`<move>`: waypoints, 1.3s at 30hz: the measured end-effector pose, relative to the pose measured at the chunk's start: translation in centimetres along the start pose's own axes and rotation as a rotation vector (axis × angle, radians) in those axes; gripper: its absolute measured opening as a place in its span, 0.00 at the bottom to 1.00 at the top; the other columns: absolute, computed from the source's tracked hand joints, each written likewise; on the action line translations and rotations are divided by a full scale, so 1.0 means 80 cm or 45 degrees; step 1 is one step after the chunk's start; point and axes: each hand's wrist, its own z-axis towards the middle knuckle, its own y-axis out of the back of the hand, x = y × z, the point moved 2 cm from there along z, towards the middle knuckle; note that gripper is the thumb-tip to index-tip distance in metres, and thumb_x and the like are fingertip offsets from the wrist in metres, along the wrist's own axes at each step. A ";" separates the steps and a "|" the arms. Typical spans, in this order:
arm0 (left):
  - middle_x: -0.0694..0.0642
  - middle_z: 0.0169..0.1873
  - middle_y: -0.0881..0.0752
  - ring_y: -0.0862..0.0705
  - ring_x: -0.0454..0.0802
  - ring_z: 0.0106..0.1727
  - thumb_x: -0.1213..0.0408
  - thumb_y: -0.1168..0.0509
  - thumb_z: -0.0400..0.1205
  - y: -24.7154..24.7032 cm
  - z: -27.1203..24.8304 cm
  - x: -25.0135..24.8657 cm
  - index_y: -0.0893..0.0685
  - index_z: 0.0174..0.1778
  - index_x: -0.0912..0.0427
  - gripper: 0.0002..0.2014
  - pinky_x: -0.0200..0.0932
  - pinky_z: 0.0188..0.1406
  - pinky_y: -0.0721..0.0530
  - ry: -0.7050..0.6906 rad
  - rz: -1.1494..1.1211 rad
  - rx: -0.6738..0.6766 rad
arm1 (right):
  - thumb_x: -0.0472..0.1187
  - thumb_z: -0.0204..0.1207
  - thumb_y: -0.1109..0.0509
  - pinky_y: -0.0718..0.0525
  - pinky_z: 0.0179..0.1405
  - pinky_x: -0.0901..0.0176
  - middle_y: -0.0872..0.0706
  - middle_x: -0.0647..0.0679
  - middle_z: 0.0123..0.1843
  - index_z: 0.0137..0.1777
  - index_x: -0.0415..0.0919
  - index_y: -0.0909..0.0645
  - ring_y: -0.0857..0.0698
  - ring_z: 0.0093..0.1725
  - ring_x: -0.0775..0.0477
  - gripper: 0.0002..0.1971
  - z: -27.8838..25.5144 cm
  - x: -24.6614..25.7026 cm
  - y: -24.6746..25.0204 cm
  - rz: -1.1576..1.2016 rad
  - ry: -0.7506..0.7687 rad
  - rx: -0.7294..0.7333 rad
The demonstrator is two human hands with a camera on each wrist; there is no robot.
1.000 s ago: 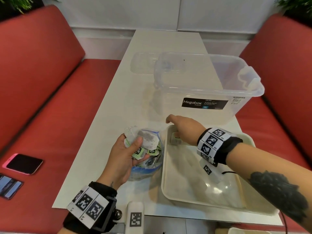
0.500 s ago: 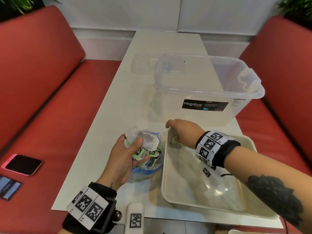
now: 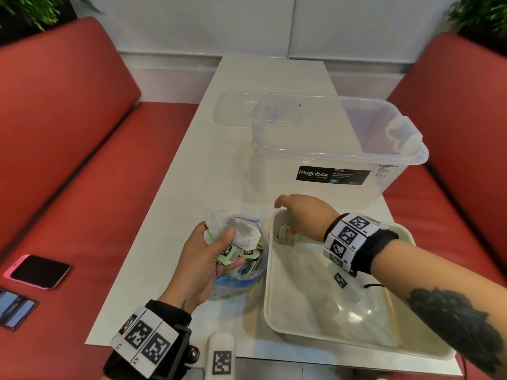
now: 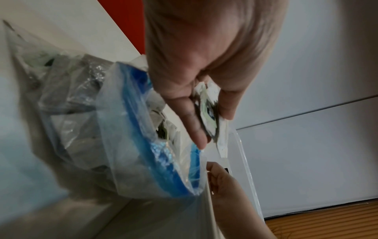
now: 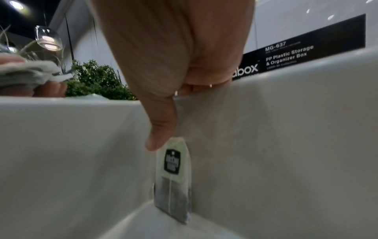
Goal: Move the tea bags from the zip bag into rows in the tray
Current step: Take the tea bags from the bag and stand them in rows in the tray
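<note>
— At the tray's (image 3: 274,297) far-left corner, what do we see?
— Our right hand (image 3: 304,215) props one papery tea bag (image 5: 174,176) upright against the smooth cream wall, as before.
— And our left hand (image 3: 203,267)?
— We still clutch several tea bags (image 3: 241,237) over the crinkly blue-rimmed zip bag (image 3: 244,281) on the counter (image 3: 192,187).

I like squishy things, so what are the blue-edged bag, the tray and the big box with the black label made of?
The zip bag looks like thin, soft clear plastic: it crinkles and shows the tea bags inside. The tray seems hard, smooth cream plastic, faintly glossy where light reflects; probably plastic, though I can't be sure. The storage box is stiff see-through plastic; its label reads "PP Plastic Storage".
</note>
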 end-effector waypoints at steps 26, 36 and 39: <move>0.55 0.48 0.12 0.10 0.52 0.43 0.61 0.41 0.84 -0.004 0.000 0.000 0.19 0.53 0.54 0.07 0.45 0.35 0.10 0.055 -0.046 -0.097 | 0.37 0.74 0.27 0.23 0.40 0.64 0.17 0.59 0.32 0.46 0.48 0.16 0.20 0.33 0.65 0.05 -0.034 0.067 0.078 0.737 0.183 -0.373; 0.50 0.54 0.12 0.12 0.46 0.45 0.64 0.38 0.82 -0.008 -0.005 0.001 0.19 0.59 0.56 0.10 0.43 0.31 0.13 0.039 0.132 0.021 | 0.41 0.77 0.30 0.29 0.39 0.63 0.16 0.51 0.42 0.48 0.46 0.14 0.21 0.41 0.53 0.04 -0.019 0.060 0.100 0.319 -0.015 -0.168; 0.52 0.53 0.12 0.11 0.46 0.42 0.65 0.37 0.82 -0.007 -0.005 0.002 0.19 0.58 0.56 0.10 0.44 0.32 0.11 0.045 0.141 0.021 | 0.40 0.75 0.28 0.28 0.33 0.64 0.18 0.53 0.37 0.45 0.47 0.16 0.21 0.37 0.54 0.01 -0.020 0.060 0.099 0.347 -0.013 -0.159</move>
